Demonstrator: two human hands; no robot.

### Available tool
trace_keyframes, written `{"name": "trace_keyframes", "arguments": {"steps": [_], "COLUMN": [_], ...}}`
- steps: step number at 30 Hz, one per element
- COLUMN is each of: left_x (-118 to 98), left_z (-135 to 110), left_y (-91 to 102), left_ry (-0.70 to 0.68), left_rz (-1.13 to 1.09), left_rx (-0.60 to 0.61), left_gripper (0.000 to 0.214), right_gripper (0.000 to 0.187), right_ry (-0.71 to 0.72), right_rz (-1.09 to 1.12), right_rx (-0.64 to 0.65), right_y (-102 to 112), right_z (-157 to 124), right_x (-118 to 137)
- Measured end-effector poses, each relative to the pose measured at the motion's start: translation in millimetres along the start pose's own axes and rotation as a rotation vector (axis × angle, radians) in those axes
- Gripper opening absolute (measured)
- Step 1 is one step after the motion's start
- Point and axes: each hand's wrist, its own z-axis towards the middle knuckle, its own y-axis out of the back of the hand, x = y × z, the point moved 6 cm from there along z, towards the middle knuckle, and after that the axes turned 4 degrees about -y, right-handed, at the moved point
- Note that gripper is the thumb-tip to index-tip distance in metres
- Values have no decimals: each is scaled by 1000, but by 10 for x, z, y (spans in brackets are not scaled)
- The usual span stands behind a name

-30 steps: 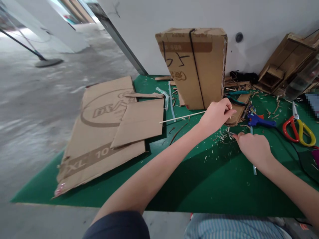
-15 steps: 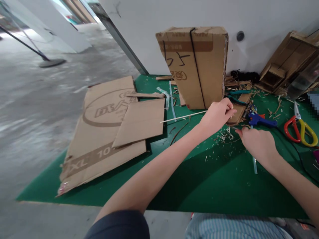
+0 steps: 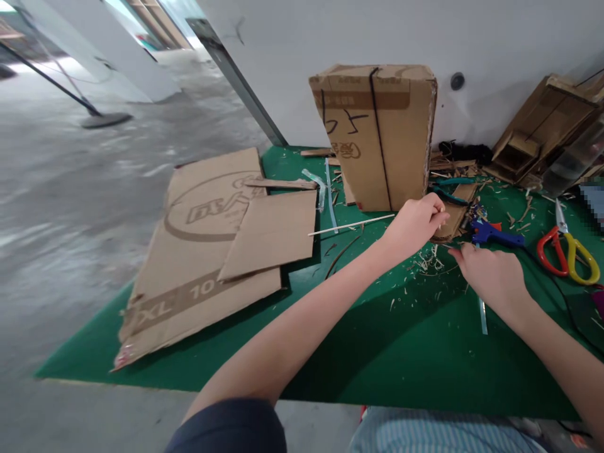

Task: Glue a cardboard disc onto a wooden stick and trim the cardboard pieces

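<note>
My left hand is closed around a thin pale stick; the long end sticks out leftward over the table, and a short end shows at my fingertips. My right hand is pinched closed just to the right and a little nearer to me. A slim sliver shows at its fingertips, but I cannot make out what it is. Under and between the hands lie pale shavings. Just beyond the fingers is a small cardboard piece, with teal-handled pliers on it.
A tall cardboard box stands behind my left hand. Flat cardboard sheets cover the table's left side. To the right lie a blue glue gun and red-and-yellow scissors. A cardboard construction leans on the wall.
The view has shifted slightly, so everything sits a little lower and to the right. Both hands keep almost the same pose, the left still holding the stick.
</note>
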Motion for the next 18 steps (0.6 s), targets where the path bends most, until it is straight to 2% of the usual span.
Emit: {"name": "trace_keyframes", "arguments": {"steps": [9, 18], "left_x": [31, -4], "left_z": [12, -7], "left_y": [-29, -19], "left_ry": [-20, -10], "left_rz": [24, 32], "left_rx": [3, 38], "left_gripper": [7, 7], "right_gripper": [55, 51], "right_ry": [27, 73], "right_rz": [20, 43], "right_rx": [66, 157], "right_y": [-94, -104], "right_z": [41, -43], "right_x": [36, 127]}}
